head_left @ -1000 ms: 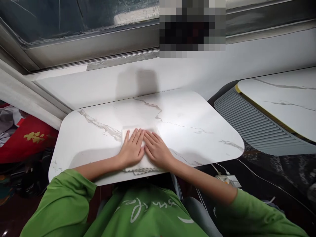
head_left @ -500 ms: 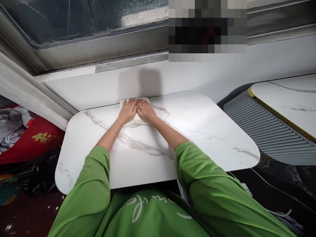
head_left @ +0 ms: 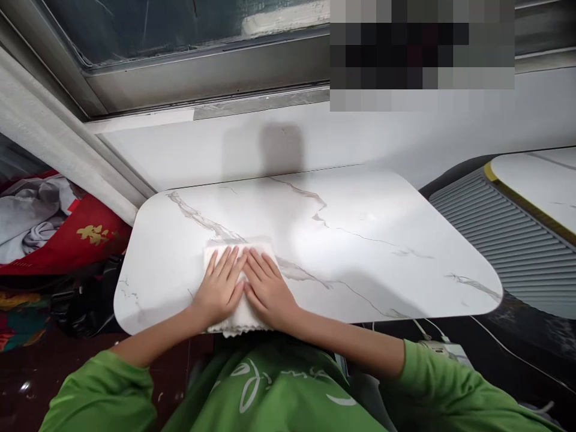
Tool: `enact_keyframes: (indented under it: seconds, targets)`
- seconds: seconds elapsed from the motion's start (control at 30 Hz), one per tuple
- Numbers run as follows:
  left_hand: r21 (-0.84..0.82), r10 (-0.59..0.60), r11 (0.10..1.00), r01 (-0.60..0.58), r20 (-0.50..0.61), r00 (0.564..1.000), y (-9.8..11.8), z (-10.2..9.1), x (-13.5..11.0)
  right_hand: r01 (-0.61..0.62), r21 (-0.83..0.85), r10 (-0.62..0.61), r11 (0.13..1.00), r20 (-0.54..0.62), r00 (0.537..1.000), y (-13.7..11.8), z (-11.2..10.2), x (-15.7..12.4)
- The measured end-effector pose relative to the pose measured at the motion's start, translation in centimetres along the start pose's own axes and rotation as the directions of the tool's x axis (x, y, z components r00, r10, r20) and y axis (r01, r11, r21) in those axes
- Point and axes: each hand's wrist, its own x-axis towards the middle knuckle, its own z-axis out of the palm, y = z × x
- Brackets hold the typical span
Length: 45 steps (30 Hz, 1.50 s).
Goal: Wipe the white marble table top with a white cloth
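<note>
A folded white cloth (head_left: 238,321) lies on the white marble-patterned table (head_left: 387,276), near the edge closest to my body. My left hand (head_left: 220,288) rests palm-down on the cloth's left part with its fingers stretched out. Beside it, my right hand (head_left: 269,293) lies flat on the right part, fingers also extended. The two hands touch or nearly touch around the thumbs and index fingers. A ruffled edge of the cloth hangs at the table's near edge.
A white wall panel and a window (head_left: 189,36) stand behind the table. At left are a red bag (head_left: 103,231) and grey fabric. A ribbed grey cabinet (head_left: 486,228) stands to the right, with white cables (head_left: 504,348) below the table on that side.
Both hands and the cloth have slid from the table's back edge by the wall to the near edge. My elbows have bent outward, and the view has shifted slightly.
</note>
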Motion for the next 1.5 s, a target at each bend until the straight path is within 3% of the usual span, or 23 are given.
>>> enact_keyframes:
  seconds: [0.1,0.2,0.3,0.5,0.63,0.73,0.83,1.0,1.13,1.23,1.37,1.5]
  targets:
    - [0.007,-0.026,1.0,0.026,0.008,1.0,0.3,-0.4,-1.8,0.055,0.006,-0.055,0.998,0.031,0.998,-1.4,0.1,-0.4]
    - [-0.007,-0.039,0.999,0.039,0.017,0.999,-1.7,-0.5,-0.9,0.059,-0.014,-0.058,0.998,0.029,0.998,-1.1,1.1,1.6]
    - [-0.031,-0.058,0.998,0.058,0.012,0.998,-5.6,-0.5,2.2,0.012,-0.021,-0.012,1.0,0.006,1.0,0.6,2.6,5.9]
    - [-0.038,-0.123,0.992,0.122,-0.028,0.992,-14.5,-0.8,10.0,-0.087,0.019,0.087,0.996,-0.039,0.995,4.9,5.0,17.2]
    - [-0.021,-0.152,0.988,0.151,-0.041,0.988,-16.6,-0.9,11.5,-0.112,0.033,0.114,0.993,-0.07,0.991,5.7,5.6,20.3]
    - [0.002,-0.158,0.987,0.159,-0.058,0.986,-16.2,-0.9,9.8,-0.079,0.028,0.08,0.996,-0.056,0.995,4.6,5.6,19.4]
    - [0.006,-0.154,0.988,0.155,-0.063,0.986,-15.3,-1.3,6.5,-0.053,0.033,0.054,0.998,-0.03,0.998,2.1,5.8,17.3]
    - [0.02,-0.127,0.992,0.128,-0.048,0.991,-13.0,-2.8,-1.4,0.061,0.06,-0.061,0.996,-0.005,0.998,-3.9,6.4,13.1]
    - [0.067,-0.216,0.973,0.221,-0.072,0.974,-10.3,-3.7,-8.1,0.232,0.117,-0.234,0.966,0.005,0.972,-8.1,6.9,10.3]
    - [0.082,-0.278,0.955,0.284,-0.085,0.957,-9.6,-4.2,-11.6,0.321,0.154,-0.327,0.935,0.012,0.945,-10.3,7.4,9.6]
    - [0.054,-0.29,0.953,0.297,-0.1,0.952,-11.7,-4.7,-12.7,0.337,0.172,-0.343,0.926,0.008,0.939,-11.7,8.4,10.9]
    - [0.024,-0.273,0.961,0.277,-0.103,0.956,-15.9,-4.9,-9.9,0.259,0.135,-0.261,0.956,-0.002,0.965,-10.9,9.6,14.4]
